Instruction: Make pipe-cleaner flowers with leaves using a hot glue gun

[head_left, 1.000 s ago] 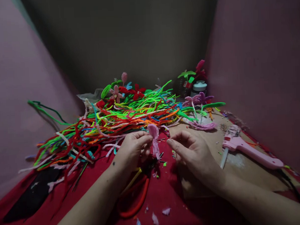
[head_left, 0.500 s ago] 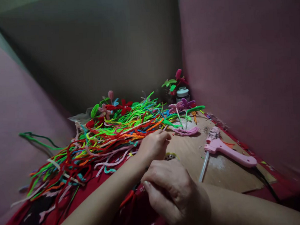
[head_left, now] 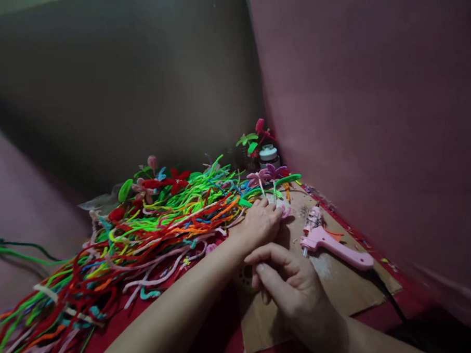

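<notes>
My left hand [head_left: 260, 223] reaches forward over the brown board [head_left: 261, 321], palm down. Its fingers cover most of a bundle of pink pipe cleaners [head_left: 286, 212], and the fingertips are hidden, so I cannot tell whether they grip it. Closer to me, my right hand [head_left: 292, 283] is held with fingers curled and thumb against the index finger; whatever lies in that pinch does not show. Partly behind the right hand is a round roll [head_left: 245, 276]. Two pipe-cleaner flowers, one pink [head_left: 259, 178] and one purple [head_left: 276, 170], lie just beyond the left fingers.
A pink glue gun [head_left: 336, 247] lies on the board at right, its cord trailing toward me. A big heap of coloured pipe cleaners [head_left: 175, 221] spreads over the red cloth [head_left: 210, 323] at left. Behind stand a white-lidded jar [head_left: 268, 154] and a red flower [head_left: 177, 181]; walls close in the corner.
My left hand has moved forward and right onto the pink bundle. The right hand has turned slightly, its thumb meeting the index finger. The view has swung right, and the clear glue stick is largely hidden.
</notes>
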The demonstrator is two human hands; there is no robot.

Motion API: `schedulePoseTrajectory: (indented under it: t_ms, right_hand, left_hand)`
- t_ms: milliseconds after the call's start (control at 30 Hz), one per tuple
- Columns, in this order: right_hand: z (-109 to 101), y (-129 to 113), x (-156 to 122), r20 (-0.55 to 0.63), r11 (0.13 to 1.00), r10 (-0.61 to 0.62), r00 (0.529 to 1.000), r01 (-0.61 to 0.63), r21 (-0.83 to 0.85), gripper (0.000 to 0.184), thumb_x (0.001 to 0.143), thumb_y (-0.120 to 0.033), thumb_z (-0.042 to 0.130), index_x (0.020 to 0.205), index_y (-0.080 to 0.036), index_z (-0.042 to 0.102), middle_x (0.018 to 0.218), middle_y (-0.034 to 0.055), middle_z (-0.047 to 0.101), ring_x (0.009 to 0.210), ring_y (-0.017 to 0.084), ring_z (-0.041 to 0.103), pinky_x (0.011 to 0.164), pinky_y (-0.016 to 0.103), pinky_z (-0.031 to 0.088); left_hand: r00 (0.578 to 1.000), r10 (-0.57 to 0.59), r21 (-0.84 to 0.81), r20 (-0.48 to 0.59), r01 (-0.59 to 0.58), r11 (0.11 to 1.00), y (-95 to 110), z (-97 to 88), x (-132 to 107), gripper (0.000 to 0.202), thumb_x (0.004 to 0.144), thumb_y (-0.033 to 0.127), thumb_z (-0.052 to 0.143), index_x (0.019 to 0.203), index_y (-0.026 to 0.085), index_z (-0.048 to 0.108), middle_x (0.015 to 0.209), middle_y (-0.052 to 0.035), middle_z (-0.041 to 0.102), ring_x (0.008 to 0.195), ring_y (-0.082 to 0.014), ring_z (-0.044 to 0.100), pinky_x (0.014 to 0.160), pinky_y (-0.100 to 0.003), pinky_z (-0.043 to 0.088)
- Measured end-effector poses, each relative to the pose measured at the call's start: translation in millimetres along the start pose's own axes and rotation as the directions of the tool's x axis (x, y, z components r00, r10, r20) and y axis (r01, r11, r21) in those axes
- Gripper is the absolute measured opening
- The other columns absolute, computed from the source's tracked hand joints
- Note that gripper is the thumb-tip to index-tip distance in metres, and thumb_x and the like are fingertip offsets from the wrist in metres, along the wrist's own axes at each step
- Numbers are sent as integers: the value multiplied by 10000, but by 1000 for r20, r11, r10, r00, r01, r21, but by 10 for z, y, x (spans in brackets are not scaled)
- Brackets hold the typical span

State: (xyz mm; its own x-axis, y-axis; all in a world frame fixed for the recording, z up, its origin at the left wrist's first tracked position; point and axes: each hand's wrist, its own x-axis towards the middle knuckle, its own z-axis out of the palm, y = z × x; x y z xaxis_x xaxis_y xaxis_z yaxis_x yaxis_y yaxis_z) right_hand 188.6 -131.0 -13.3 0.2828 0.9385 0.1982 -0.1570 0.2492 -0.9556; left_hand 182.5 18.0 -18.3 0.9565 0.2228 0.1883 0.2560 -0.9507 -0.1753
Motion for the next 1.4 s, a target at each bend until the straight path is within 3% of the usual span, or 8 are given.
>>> schedulePoseTrajectory:
  t_ms: [233,467,733,967,1167,1267,1333,1400]
  right_hand:
    - [-225,55,148,-299,953,224,928,-145,265,213,720,-266,637,907,-177,591,672,-14,592,472,60,448,436,174,350]
    - [-249,-13,288,-237,893,263,935,-143,427,359,651,-217,689,998,-183,600,908,32,598,692,125,555,513,214,425]
    - [-157,99,239,-227,969,166,960,-117,217,267,692,-327,711,894,-155,683,721,-3,602,552,88,479,540,238,380]
    - [-86,156,188,-97,956,153,983,-123,267,259,795,-330,606,989,-177,685,831,45,647,673,134,541,630,271,438]
    - [-216,19,79,-157,985,107,982,-126,-120,368,787,-313,593,1141,-212,605,1021,64,627,787,175,581,690,313,469]
    - [-493,-13,-11,-189,785,-264,946,97,-611,293,819,-266,518,1088,-220,623,1075,86,589,929,224,571,773,363,472]
    - [-715,8,-69,-79,465,-468,880,170,-869,341,828,-231,452,1133,-187,599,1113,125,567,1047,284,523,845,432,449]
    - [-908,51,-118,50,88,-446,893,99,-991,421,810,-205,431,1200,-106,553,1104,177,577,1030,349,501,863,514,423]
  left_hand:
    - [972,-195,-252,-134,156,955,-41,-212,-221,115,800,155,493,724,139,578,761,-69,592,769,-172,505,684,-283,410]
    - [955,-288,-769,63,231,597,65,-636,-604,95,788,187,495,756,150,576,698,8,584,645,-105,501,584,-216,379]
    - [926,-329,-543,-184,184,820,229,-460,-845,98,760,112,502,686,174,502,691,-12,558,678,-136,494,649,-265,396]
    - [888,-379,-952,262,301,48,278,-607,-911,118,734,238,622,755,150,546,701,8,564,617,-98,519,580,-218,407]
    - [824,-384,-909,417,389,-152,215,-599,-1057,157,708,270,643,696,117,607,587,15,518,503,-72,421,515,-212,326]
    - [781,-464,-907,417,387,-163,171,-587,-1174,162,686,273,666,697,121,611,595,20,515,515,-71,416,518,-205,310]
    - [766,-512,-919,389,359,-162,127,-581,-1259,167,680,278,677,695,126,609,630,22,521,552,-70,427,543,-199,315]
    - [743,-546,-920,388,344,-185,70,-564,-1346,179,685,292,676,700,131,601,639,25,518,551,-65,416,537,-196,303]
